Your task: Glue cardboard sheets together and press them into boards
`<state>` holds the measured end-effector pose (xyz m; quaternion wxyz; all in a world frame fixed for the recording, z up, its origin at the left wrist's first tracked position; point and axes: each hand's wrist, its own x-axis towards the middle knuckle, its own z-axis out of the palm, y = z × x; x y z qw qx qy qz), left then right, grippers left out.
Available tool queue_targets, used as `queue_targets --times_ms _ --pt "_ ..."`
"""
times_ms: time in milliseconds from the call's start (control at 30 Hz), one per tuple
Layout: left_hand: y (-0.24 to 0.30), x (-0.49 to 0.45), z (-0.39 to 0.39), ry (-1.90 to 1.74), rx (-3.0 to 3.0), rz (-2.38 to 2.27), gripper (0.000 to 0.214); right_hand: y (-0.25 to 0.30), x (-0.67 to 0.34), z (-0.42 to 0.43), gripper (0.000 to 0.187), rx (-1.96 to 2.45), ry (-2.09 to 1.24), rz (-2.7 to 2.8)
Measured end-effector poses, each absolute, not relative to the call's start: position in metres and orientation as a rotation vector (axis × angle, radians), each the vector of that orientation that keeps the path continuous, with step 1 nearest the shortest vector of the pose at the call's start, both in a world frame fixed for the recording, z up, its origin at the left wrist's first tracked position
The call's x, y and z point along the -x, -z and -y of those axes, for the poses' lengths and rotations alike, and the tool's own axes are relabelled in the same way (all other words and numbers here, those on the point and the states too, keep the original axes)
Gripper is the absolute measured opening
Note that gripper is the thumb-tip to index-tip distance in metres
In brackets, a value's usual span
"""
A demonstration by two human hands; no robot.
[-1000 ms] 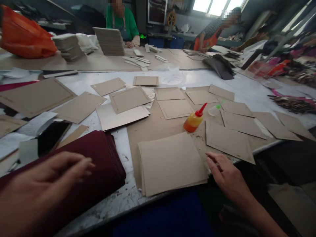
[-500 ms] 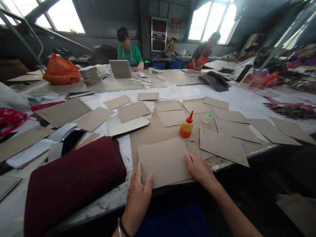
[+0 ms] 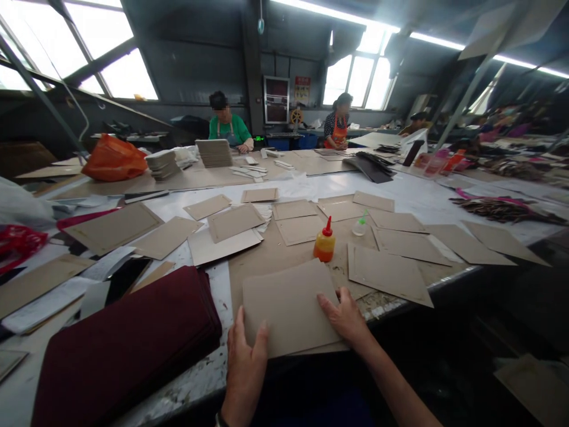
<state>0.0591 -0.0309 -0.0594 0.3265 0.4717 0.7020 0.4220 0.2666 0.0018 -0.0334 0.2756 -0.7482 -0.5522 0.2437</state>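
Note:
A stack of tan cardboard sheets [image 3: 288,305] lies at the near edge of the long table [image 3: 427,198]. My left hand [image 3: 246,362] lies flat on the stack's near left corner, fingers stretched out with the thumb on the board. My right hand [image 3: 347,317] rests on the stack's right edge, fingers extended onto the top sheet. An orange glue bottle with a red nozzle [image 3: 325,242] stands just beyond the stack. A pile of dark red cloth-like sheets [image 3: 124,347] sits to the left of my left hand.
Several loose cardboard panels [image 3: 389,273] lie spread over the table's middle and right. A small clear bottle with a green cap [image 3: 359,226] stands past the glue. An orange bag [image 3: 113,159] and cardboard stacks [image 3: 214,152] sit at the far side, where two people work.
The camera has tilted up, showing more of the room. My left hand came from the dark red pile to the stack's left corner; my right hand shifted onto the stack's right edge.

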Motion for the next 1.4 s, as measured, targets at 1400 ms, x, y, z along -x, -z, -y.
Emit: queue_targets --times_ms 1400 --pt "0.050 -0.045 0.004 -0.910 -1.046 -1.634 0.046 0.018 -0.280 -0.014 0.037 1.957 -0.619 1.891"
